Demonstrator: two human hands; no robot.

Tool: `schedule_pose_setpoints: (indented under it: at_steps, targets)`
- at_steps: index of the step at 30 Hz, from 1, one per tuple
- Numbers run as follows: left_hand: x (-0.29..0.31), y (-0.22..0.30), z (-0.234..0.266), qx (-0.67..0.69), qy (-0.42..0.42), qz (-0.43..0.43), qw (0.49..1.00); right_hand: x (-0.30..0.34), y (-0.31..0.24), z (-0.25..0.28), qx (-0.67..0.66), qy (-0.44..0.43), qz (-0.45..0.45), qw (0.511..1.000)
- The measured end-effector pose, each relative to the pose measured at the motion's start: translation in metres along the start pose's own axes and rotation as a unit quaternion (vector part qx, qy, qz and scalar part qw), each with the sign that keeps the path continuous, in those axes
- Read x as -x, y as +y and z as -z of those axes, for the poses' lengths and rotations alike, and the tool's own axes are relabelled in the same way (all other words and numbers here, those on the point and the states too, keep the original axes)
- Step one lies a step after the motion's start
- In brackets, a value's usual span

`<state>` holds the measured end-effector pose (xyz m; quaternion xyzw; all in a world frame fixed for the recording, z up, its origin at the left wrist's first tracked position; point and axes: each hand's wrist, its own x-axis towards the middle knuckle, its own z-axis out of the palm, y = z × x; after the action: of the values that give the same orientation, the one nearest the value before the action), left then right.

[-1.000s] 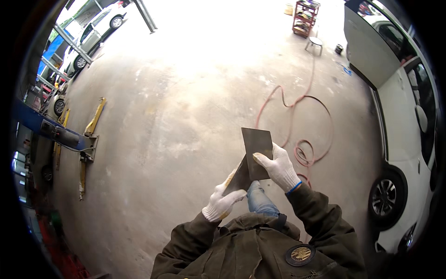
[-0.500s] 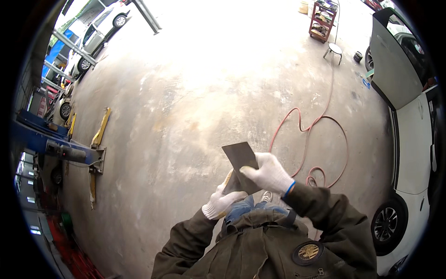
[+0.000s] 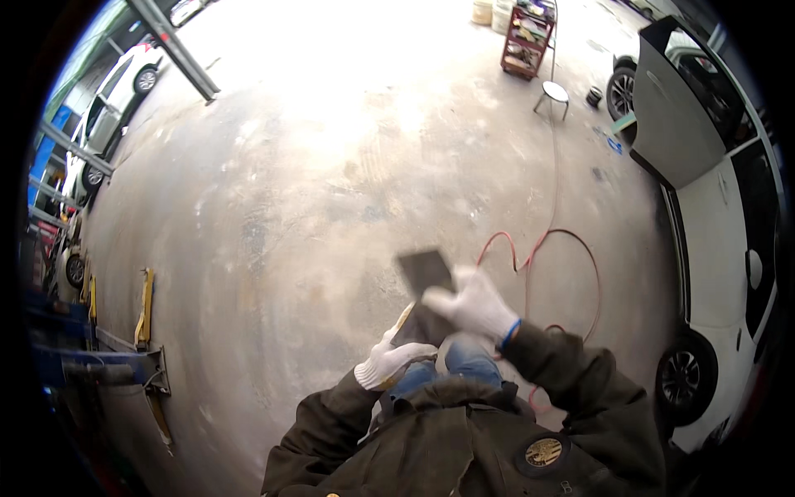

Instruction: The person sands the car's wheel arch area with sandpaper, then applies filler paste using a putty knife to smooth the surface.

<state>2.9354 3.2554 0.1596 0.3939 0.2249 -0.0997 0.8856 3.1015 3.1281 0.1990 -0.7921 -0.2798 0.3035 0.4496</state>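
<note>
My right hand (image 3: 474,306), in a white work glove with a blue cuff edge, pinches a dark grey, flat rectangular plate (image 3: 424,272). The plate is smeared by motion, and its material is hard to make out. My left hand (image 3: 389,358), gloved in white too, is closed on a grey flat piece (image 3: 411,331) just below it. The two pieces overlap in front of my lap. Whether they are separate or one bent sheet, I cannot tell.
On the right stands a white car (image 3: 716,248) with its door (image 3: 675,108) open. A red hose (image 3: 598,282) loops over the floor. Farther off are a round stool (image 3: 556,91) and a red tool cart (image 3: 525,41). A lift arm (image 3: 91,369) reaches in from the left.
The view has shifted, so the cars, cart and hose sit differently in it. My right hand has slid slightly left along the overlapping pieces. Both hands keep their hold.
</note>
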Motion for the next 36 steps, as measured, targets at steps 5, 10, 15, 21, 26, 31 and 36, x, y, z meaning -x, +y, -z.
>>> schedule_pose_setpoints:
  at_steps: [5,10,15,21,26,31,36]
  targets:
    - [-0.057,0.031,0.035,0.053,-0.087,0.066,0.993,-0.027,-0.023,0.005,-0.101,0.013,-0.003,0.995]
    - [-0.108,0.086,-0.006,-0.105,-0.059,0.077,0.990,-0.079,0.036,0.049,-0.192,0.141,-0.105,0.965]
    - [-0.185,0.101,-0.002,-0.095,-0.067,0.113,0.987,-0.065,0.068,0.085,-0.268,0.202,-0.158,0.929]
    - [-0.310,0.116,-0.030,-0.220,-0.118,-0.012,0.968,-0.040,0.154,0.123,-0.496,0.432,-0.204,0.725]
    - [-0.424,0.134,-0.078,-0.268,-0.139,-0.120,0.946,0.005,0.193,0.217,-0.512,0.613,-0.241,0.552]
    - [-0.508,0.147,-0.141,-0.191,-0.085,-0.086,0.974,0.027,0.223,0.289,-0.473,0.708,-0.133,0.507]
    - [-0.600,0.167,-0.167,-0.482,-0.191,-0.374,0.769,-0.004,0.222,0.346,-0.469,0.745,-0.129,0.457]
